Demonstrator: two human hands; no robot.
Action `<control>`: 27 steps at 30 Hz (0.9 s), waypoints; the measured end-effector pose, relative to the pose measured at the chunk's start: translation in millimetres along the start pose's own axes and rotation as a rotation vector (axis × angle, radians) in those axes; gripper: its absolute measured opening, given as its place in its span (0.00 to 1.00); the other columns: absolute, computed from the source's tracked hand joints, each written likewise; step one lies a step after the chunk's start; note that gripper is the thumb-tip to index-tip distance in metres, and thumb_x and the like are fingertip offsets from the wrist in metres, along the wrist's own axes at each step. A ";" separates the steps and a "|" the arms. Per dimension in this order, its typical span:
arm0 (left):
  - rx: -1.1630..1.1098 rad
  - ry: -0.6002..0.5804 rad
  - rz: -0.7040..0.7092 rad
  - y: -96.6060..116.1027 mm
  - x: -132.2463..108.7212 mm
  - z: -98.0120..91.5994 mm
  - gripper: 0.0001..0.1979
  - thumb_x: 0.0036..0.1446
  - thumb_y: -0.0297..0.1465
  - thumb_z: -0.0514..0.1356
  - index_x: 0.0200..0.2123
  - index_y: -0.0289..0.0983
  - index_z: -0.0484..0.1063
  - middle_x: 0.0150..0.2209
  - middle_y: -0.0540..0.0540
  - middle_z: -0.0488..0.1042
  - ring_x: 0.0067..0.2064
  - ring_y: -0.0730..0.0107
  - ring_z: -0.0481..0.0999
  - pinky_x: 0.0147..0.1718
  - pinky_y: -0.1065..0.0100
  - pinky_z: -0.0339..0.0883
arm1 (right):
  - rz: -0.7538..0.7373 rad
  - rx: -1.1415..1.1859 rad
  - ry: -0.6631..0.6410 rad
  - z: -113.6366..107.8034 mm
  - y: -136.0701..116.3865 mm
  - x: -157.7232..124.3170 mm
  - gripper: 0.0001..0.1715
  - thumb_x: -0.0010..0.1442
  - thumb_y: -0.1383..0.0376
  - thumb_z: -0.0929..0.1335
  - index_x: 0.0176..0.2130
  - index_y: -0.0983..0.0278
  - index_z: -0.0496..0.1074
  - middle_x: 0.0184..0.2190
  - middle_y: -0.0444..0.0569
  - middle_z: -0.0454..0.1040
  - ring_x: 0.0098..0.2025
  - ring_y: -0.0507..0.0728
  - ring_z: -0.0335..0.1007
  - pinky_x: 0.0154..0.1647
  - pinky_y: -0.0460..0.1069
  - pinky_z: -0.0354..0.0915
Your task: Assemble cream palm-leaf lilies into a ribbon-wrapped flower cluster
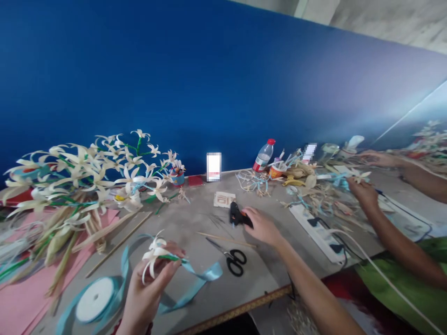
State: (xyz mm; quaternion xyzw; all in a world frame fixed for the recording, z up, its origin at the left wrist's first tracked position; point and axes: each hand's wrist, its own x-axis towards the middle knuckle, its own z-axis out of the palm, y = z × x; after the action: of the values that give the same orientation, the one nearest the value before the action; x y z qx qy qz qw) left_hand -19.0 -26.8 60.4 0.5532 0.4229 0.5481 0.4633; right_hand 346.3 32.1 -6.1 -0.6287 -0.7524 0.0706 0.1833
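Note:
My left hand [146,286] is closed around the green stem of a cream straw flower [153,253], with a light blue ribbon [195,279] trailing from it. My right hand [261,228] reaches forward over the grey table [195,223] and grips a black glue gun [237,216]. Black-handled scissors [232,260] lie between my two hands.
A ribbon spool [95,300] lies by my left wrist. A heap of finished cream flowers [87,172] and pink paper [21,302] fill the left. Another person's hands [363,190] work at the right, near a white power strip [317,230], a water bottle [263,156] and straw scraps.

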 end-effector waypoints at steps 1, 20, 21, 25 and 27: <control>0.007 -0.001 -0.004 -0.1 -0.3 0.1 0.06 0.53 0.33 0.67 0.31 0.37 0.82 0.35 0.41 0.81 0.40 0.56 0.78 0.39 0.64 0.73 | -0.008 0.003 -0.020 1.2 -0.3 2.0 0.25 0.51 0.71 0.66 0.51 0.64 0.70 0.51 0.56 0.73 0.52 0.63 0.70 0.53 0.55 0.66; -0.015 -0.047 -0.018 1.8 -1.6 6.2 0.05 0.54 0.31 0.66 0.33 0.36 0.82 0.36 0.41 0.81 0.40 0.57 0.79 0.38 0.67 0.72 | -0.046 0.432 -0.108 -1.6 22.2 11.5 0.22 0.43 0.70 0.70 0.41 0.60 0.72 0.57 0.54 0.71 0.56 0.67 0.68 0.58 0.60 0.60; -0.022 -0.041 -0.019 2.3 -2.0 6.4 0.05 0.54 0.31 0.66 0.33 0.36 0.82 0.36 0.41 0.81 0.40 0.57 0.79 0.39 0.67 0.73 | -0.034 0.476 -0.112 -0.8 24.6 13.4 0.21 0.43 0.70 0.71 0.41 0.60 0.73 0.56 0.53 0.71 0.55 0.66 0.68 0.58 0.59 0.60; -0.056 -0.017 -0.035 4.2 -3.7 7.9 0.04 0.54 0.31 0.66 0.33 0.38 0.82 0.36 0.42 0.81 0.42 0.58 0.78 0.39 0.68 0.72 | 0.067 0.686 -0.102 3.7 33.3 18.5 0.20 0.47 0.63 0.72 0.43 0.60 0.74 0.51 0.51 0.75 0.52 0.65 0.69 0.56 0.57 0.61; -0.075 -0.021 -0.036 4.3 -4.3 8.2 0.04 0.54 0.31 0.66 0.33 0.38 0.82 0.36 0.43 0.80 0.42 0.59 0.78 0.39 0.69 0.72 | 0.154 0.812 -0.098 5.8 37.2 19.6 0.20 0.52 0.59 0.71 0.45 0.61 0.74 0.45 0.51 0.77 0.47 0.63 0.71 0.50 0.55 0.65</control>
State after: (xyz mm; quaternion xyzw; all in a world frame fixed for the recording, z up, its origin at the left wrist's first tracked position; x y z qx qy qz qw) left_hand -11.2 -32.3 63.9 0.5335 0.4070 0.5494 0.4978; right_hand 375.7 59.2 -20.4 -0.5557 -0.6221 0.4050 0.3743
